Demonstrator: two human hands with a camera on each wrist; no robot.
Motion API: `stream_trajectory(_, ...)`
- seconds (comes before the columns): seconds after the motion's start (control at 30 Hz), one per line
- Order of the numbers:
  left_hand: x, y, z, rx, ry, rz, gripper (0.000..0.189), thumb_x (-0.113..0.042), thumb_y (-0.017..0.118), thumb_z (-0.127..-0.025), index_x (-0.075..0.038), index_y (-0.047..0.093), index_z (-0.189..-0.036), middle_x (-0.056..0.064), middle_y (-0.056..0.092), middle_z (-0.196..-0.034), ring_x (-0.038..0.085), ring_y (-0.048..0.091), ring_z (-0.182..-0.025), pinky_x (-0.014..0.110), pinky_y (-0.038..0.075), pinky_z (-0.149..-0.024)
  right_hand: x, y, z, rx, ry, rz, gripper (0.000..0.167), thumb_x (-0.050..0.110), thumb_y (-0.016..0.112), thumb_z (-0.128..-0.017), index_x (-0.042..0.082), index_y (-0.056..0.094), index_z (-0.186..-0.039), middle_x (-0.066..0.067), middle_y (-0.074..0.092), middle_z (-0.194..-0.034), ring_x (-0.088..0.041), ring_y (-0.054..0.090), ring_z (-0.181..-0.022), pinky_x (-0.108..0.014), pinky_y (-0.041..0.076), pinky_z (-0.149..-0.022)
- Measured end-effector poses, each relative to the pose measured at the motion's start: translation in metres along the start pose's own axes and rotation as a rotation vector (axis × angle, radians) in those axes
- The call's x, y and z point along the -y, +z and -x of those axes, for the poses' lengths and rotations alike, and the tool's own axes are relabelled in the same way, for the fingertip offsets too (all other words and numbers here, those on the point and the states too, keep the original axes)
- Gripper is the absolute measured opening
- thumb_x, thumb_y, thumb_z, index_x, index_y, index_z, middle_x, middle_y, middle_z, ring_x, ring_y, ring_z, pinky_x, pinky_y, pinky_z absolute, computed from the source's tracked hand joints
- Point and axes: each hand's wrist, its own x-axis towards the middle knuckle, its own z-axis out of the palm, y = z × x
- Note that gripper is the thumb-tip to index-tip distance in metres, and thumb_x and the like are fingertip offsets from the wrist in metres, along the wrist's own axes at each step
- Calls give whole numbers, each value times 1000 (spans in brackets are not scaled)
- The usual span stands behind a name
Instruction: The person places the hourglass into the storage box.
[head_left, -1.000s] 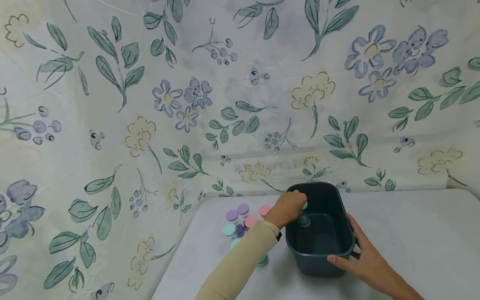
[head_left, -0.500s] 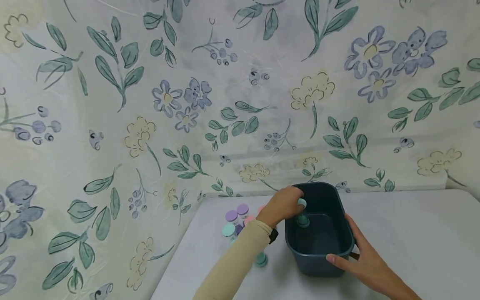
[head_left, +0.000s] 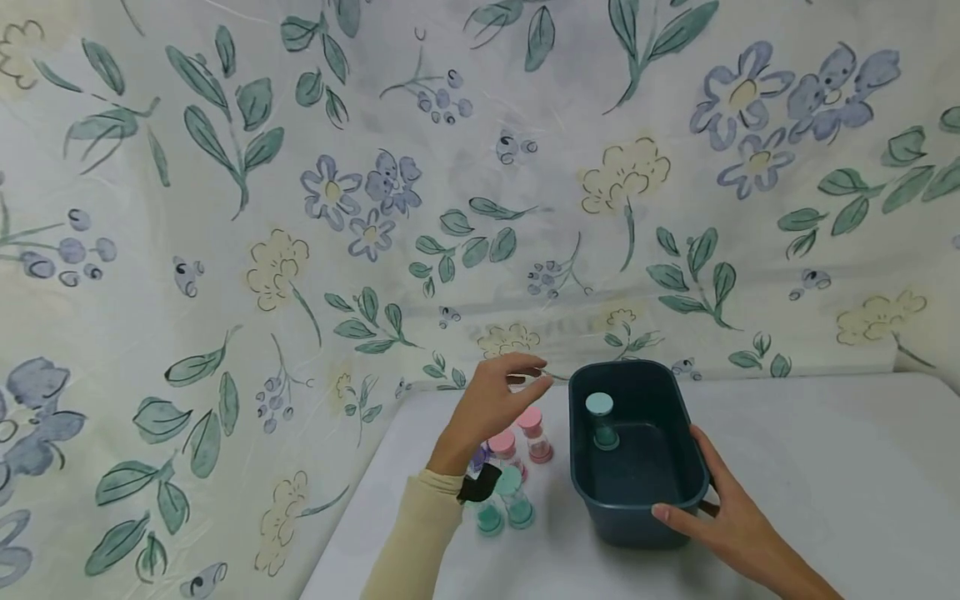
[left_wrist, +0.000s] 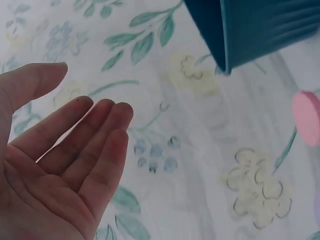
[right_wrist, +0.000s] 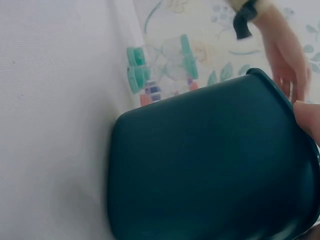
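A teal-capped sand timer (head_left: 600,407) stands upright inside the dark teal plastic bin (head_left: 637,529), near its left wall. My left hand (head_left: 491,404) hovers in the air left of the bin, fingers extended, thumb apart and nothing held; its palm (left_wrist: 55,185) shows bare in the left wrist view. My right hand (head_left: 735,521) grips the bin at its near right corner, thumb over the rim and fingers along the side. Below the left hand, pink-capped timers (head_left: 532,419) and teal-capped timers (head_left: 512,483) stand on the table, with purple ones partly hidden behind the wrist.
The white table (head_left: 825,467) extends right of the bin and ends at a floral cloth backdrop (head_left: 480,208). The grouped timers stand close to the bin's left side. A black band (head_left: 480,483) is around the left wrist.
My left hand has let go of the teal-capped timer, come up out of the bin and moved left over the other timers. My right hand stays on the bin.
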Motion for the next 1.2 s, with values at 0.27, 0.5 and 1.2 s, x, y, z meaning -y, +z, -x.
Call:
stream_trajectory(0.27, 28, -22, 46, -167, -72, 86, 30, -20, 72, -97, -10, 72, -125, 5, 74, -125, 23, 72, -115, 38, 58, -103, 0, 0, -1, 11, 25, -10, 121, 48, 77, -90, 32, -17, -164, -23, -1, -174, -56, 20, -152, -68, 46, -108)
stream_trajectory(0.5, 70, -25, 75, -290, -162, 106, 33, -19, 72, -97, -9, 70, -129, 10, 72, -128, 28, 69, -119, 40, 56, -105, 1, -2, -1, -8, 9, -7, 121, 46, 78, -90, 30, -15, -165, -23, 0, -174, -55, 21, -152, -68, 46, -109)
stream_trajectory(1.2, 145, 2, 125, -345, -425, 174, 71, -30, 79, -92, 0, 50, -149, 22, 63, -141, 37, 62, -132, 51, 48, -114, 1, 0, 0, -1, 18, 12, 121, 46, 78, -89, 32, -16, -165, -24, -2, -173, -59, 17, -152, -69, 43, -110)
